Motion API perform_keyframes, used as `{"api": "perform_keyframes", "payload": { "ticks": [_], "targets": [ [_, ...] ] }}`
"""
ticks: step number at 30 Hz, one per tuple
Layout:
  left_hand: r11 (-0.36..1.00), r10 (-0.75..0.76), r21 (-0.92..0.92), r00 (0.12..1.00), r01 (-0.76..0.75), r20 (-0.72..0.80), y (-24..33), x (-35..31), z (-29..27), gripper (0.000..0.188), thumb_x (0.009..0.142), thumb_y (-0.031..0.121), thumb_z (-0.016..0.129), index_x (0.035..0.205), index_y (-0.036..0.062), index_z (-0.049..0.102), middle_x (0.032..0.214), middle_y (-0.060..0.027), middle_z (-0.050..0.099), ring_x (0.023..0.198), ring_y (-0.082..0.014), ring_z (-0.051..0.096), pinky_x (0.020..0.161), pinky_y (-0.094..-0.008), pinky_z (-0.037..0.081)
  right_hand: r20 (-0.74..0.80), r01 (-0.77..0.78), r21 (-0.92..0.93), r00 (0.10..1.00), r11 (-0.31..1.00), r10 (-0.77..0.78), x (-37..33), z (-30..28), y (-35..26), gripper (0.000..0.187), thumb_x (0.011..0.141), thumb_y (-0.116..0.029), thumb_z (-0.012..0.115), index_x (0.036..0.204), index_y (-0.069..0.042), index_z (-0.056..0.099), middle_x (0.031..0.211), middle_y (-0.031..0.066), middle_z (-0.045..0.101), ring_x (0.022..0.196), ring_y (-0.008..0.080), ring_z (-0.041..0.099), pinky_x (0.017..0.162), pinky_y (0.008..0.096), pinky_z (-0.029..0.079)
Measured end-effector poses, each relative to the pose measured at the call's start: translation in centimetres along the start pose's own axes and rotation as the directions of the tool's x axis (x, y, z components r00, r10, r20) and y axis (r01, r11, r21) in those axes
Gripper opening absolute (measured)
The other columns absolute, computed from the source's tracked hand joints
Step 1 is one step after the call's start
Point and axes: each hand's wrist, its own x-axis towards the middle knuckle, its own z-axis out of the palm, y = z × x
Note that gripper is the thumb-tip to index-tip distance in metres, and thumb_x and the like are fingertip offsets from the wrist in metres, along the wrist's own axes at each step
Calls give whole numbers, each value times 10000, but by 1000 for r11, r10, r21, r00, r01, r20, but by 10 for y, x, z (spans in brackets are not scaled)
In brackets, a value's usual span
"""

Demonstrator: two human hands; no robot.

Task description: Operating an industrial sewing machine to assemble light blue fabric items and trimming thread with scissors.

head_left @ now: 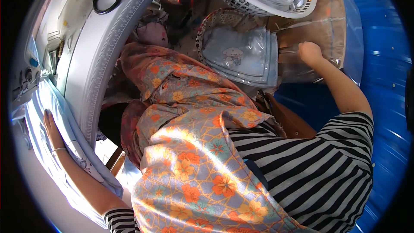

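My left hand (52,133) lies flat with its fingers stretched out on a light blue cloth (79,140), which has a small line drawing printed on it and hangs over the table edge. My right hand (310,54) is out to the far right, curled closed above a brown cardboard box (330,30) covered in clear plastic. Whatever its fingers hold, if anything, is hidden. Close to it, a stack of glossy, light grey-blue pieces (243,54) with a cartoon animal print rests on a woven basket (199,39).
Black-handled scissors (107,0) lie on the white table (77,77), whose curved-looking edge carries a measuring tape (103,51). Part of a sewing machine (28,75) shows at far left. A white plastic basket (258,8) holds clear bags. A floral apron (194,159) covers my lap; blue corrugated sheeting (384,60) stands right.
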Motion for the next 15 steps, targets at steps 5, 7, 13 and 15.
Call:
{"api": "perform_keyframes", "payload": {
  "ticks": [5, 7, 13, 15],
  "targets": [
    [999, 11, -37, 1000, -11, -11, -2, 3, 1, 542, 1007, 394, 409, 1413, 34, 431, 1458, -146, 419, 1375, -289, 344, 1138, -370, 242, -111, 2, 50, 994, 999, 4, -8, -3, 1, 195, 866, -260, 612, 841, -67, 612, 860, 135, 653, 831, 344, 639, 705, 472, 502],
    [999, 44, 12, 999, -44, 13, -1, 6, 3, 530, 1012, 376, 406, 1413, 31, 428, 1467, -140, 408, 1378, -282, 343, 1139, -365, 242, -242, 44, 110, 970, 993, -16, -11, -6, 2, 191, 864, -252, 610, 832, -65, 588, 830, 142, 631, 813, 356, 622, 697, 478, 491],
    [950, 250, 180, 967, -255, 47, -44, 12, -2, 471, 1028, 300, 391, 1407, 24, 428, 1462, -134, 412, 1366, -281, 365, 1125, -363, 275, -383, 142, 160, 921, 977, -71, 0, -5, 3, 171, 876, -215, 584, 808, -66, 535, 800, 144, 604, 802, 354, 600, 685, 480, 474],
    [894, 359, 263, 931, -362, 62, -51, 15, -2, 454, 1032, 277, 383, 1405, 22, 428, 1460, -136, 411, 1357, -280, 376, 1118, -359, 288, -400, 155, 169, 913, 973, -76, 4, -5, 5, 167, 876, -213, 582, 811, -67, 535, 800, 143, 606, 806, 353, 601, 688, 479, 474]
  ]
}}
